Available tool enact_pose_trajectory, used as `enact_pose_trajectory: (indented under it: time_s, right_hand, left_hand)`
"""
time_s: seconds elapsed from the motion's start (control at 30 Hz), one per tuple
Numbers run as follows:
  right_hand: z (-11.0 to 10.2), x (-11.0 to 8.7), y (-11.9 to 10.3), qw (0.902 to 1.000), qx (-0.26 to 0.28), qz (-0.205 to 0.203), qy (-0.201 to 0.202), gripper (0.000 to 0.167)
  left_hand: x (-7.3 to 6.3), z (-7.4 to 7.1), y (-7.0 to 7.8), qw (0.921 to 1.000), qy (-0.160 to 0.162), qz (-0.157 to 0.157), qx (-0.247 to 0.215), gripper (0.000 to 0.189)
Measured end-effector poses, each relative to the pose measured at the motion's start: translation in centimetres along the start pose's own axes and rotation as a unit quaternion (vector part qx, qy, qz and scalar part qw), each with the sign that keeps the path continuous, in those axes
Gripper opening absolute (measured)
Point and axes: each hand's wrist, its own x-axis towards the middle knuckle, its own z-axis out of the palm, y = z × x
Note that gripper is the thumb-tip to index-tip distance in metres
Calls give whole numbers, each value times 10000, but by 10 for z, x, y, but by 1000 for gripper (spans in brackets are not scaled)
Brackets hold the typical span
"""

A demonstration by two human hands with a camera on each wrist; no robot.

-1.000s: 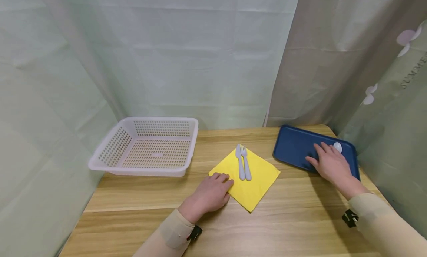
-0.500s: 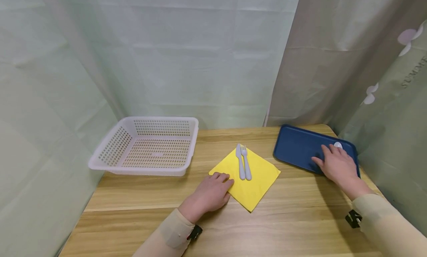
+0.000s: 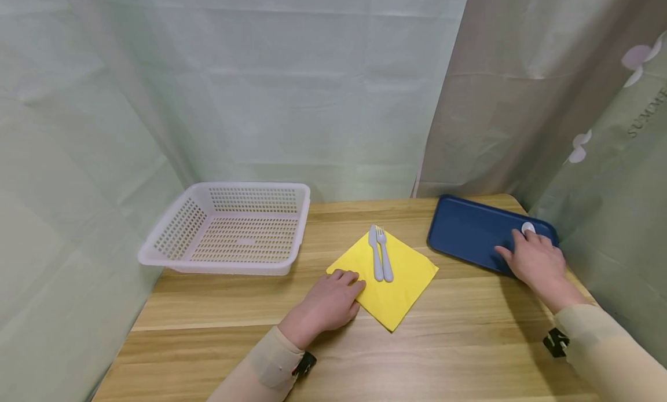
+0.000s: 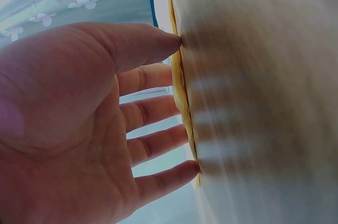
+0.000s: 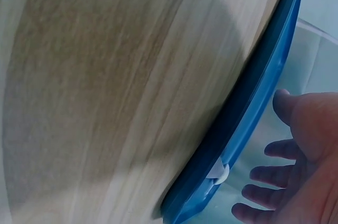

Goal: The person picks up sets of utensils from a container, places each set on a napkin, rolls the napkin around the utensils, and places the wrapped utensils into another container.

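A yellow napkin [image 3: 403,274] lies on the table with a pale grey knife [image 3: 376,257] and a matching fork [image 3: 385,260] side by side on it. My left hand [image 3: 328,300] rests its fingertips on the napkin's left edge; in the left wrist view the fingers are spread and touch the yellow edge. Over the blue tray [image 3: 464,225] hovers my right hand [image 3: 539,266], its fingers loosely extended and holding nothing. Just beyond those fingers, a white spoon [image 3: 528,227] lies in the tray, mostly hidden by the hand; part of the spoon [image 5: 222,174] shows in the right wrist view.
A white perforated plastic basket [image 3: 245,269] stands at the back left of the wooden table [image 3: 417,361]. Pale curtains [image 3: 292,101] hang behind the table and along both sides.
My right hand has shifted a little to the right above the tray, closer to the spoon, covering more of it. My left hand has stayed on the napkin's edge.
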Motion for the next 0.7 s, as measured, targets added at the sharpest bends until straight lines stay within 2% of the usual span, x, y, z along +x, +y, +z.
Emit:
enact_pose_trajectory:
  time_s: [0.33, 0.7]
  right_hand:
    - [1, -2, 8, 9995, 81, 301, -110, 72]
    - [-1, -3, 13, 9991, 58, 366, -207, 69]
  left_hand:
    - [0, -1, 0, 10000, -32, -20, -5, 42]
    - [0, 0, 0, 10000, -18, -9, -29, 43]
